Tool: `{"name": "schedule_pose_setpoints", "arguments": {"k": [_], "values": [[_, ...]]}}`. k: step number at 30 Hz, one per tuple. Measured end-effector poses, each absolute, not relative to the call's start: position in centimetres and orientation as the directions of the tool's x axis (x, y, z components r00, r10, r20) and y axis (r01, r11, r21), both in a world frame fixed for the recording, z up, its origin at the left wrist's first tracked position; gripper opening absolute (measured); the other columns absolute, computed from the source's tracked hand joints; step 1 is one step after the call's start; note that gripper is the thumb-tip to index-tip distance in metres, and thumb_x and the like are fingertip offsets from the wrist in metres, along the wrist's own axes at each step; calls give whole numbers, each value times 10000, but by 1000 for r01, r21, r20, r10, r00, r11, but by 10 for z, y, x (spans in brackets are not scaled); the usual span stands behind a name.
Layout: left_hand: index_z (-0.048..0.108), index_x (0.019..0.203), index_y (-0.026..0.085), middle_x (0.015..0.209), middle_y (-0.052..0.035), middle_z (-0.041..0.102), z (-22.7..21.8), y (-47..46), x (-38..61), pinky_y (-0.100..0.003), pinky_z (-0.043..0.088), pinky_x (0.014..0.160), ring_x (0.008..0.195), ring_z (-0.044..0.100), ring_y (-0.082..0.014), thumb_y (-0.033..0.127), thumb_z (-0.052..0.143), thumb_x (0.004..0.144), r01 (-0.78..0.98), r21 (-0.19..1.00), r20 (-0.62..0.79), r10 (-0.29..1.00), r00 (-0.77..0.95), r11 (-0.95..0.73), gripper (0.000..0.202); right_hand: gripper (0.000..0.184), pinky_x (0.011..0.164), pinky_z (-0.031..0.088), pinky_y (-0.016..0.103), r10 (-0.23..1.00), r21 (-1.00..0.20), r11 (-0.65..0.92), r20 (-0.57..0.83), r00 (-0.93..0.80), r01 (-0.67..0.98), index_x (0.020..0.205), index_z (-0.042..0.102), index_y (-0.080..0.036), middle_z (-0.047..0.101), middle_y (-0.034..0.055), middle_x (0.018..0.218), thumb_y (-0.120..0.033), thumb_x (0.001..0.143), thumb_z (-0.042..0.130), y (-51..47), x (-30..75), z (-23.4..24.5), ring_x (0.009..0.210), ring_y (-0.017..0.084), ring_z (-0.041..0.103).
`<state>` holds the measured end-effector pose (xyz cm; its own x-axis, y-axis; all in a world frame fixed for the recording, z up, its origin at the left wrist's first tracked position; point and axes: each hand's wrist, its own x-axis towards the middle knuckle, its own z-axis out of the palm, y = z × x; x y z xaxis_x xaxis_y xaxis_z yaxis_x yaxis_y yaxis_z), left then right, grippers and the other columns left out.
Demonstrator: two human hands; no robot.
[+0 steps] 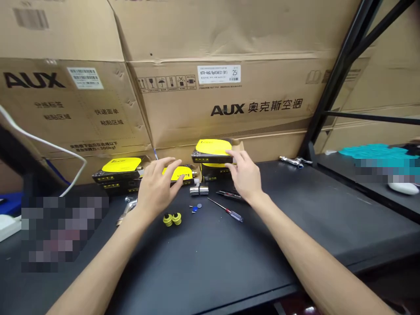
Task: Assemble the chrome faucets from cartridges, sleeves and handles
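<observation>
Right hand (pixel 247 176) at the upper box (pixel 212 148), left hand (pixel 153 186) spread beside it

Fingertips of the right hand over the top of the upper box's right end, thumb lower down at its front; impossible to tell whether clamped or merely touching. Fingers and thumb of the left hand well apart, partly in front of a middle box (pixel 183 175) with an opened end.

Directly under the upper box, a lower box (pixel 215 173). Close behind both, large cartons (pixel 262 94), with little room at the back. Open room for moving between the forearms, from the yellow caps (pixel 177 218) to the near edge of the worktop (pixel 203 267); more to the right of the right hand, as far as the black post (pixel 331 87).

By count, nearest first: two yellow caps; two small discs (pixel 195 209); two tiny screws (pixel 190 206); one screwdriver (pixel 235 215); one slim black tool (pixel 226 194), partly behind the right hand; shiny metal tube (pixel 199 190), one or two pieces, impossible to tell. Farther out, two taps (pixel 292 161), one near the post, one partly hidden by the left forearm. At left, a stack of boxes (pixel 121 166), at least two.
</observation>
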<state>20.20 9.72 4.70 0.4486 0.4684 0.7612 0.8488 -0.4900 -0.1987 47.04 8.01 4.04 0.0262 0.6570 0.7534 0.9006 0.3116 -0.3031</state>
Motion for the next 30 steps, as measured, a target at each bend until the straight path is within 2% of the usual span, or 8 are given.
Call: {"name": "schedule_pose_setpoints", "arguments": {"k": [3, 6, 11, 16, 20, 25, 30], "values": [[655, 1247, 124, 1210, -179, 671, 41, 104, 197, -503, 482, 994, 1145, 602, -350, 340, 502, 973, 881, -182, 662, 608, 438, -436, 380, 372, 795, 565, 391, 664, -331, 259, 743, 82, 907, 1323, 634, -214, 598, 132, 1253, -208, 969, 519, 97, 489, 45, 950, 240, 666], [692, 1185, 131, 1233, -173, 687, 30, 111, 192, -493, 503, 979, 1141, 626, -353, 329, 538, 942, 897, -182, 528, 729, 435, -403, 349, 387, 796, 564, 374, 691, -324, 235, 719, 77, 916, 1319, 638, -234, 569, 124, 1311, -177, 955, 522, 108, 498, 42, 956, 225, 665], [666, 1256, 146, 1296, -159, 684, 17, 117, 186, -457, 523, 989, 1194, 634, -333, 323, 560, 937, 913, -171, 364, 837, 408, -371, 380, 380, 884, 537, 427, 740, -286, 173, 669, 67, 943, 1324, 648, -205, 653, 134, 1230, -173, 969, 518, 108, 500, 35, 955, 266, 666], [626, 1301, 150, 1284, -157, 673, 19, 116, 185, -454, 545, 979, 1218, 620, -312, 326, 565, 970, 926, -149, 299, 877, 376, -346, 380, 408, 923, 522, 406, 768, -265, 123, 635, 77, 956, 1369, 630, -230, 648, 123, 1287, -173, 994, 480, 109, 495, 32, 1007, 260, 662], [608, 1292, 169, 1301, -118, 636, 20, 116, 185, -481, 555, 961, 1149, 638, -256, 361, 616, 971, 928, -137, 292, 882, 371, -345, 374, 417, 955, 517, 413, 787, -261, 103, 612, 81, 960, 1381, 631, -243, 616, 136, 1346, -189, 1001, 467, 111, 494, 28, 1077, 272, 657], [608, 1286, 173, 1307, -114, 628, 18, 118, 187, -482, 557, 953, 1133, 640, -250, 367, 621, 968, 931, -152, 296, 883, 363, -332, 372, 438, 934, 542, 411, 804, -261, 115, 592, 64, 958, 1403, 621, -253, 581, 153, 1401, -217, 1014, 423, 113, 492, 23, 1093, 282, 675], [622, 1320, 174, 1247, -141, 651, 18, 119, 190, -431, 533, 979, 1201, 592, -296, 320, 562, 974, 932, -184, 300, 885, 356, -312, 380, 471, 1071, 469, 472, 785, -241, 138, 618, 43, 961, 1452, 570, -203, 510, 196, 1470, -197, 995, 454, 109, 490, 23, 1322, 329, 534]]}}
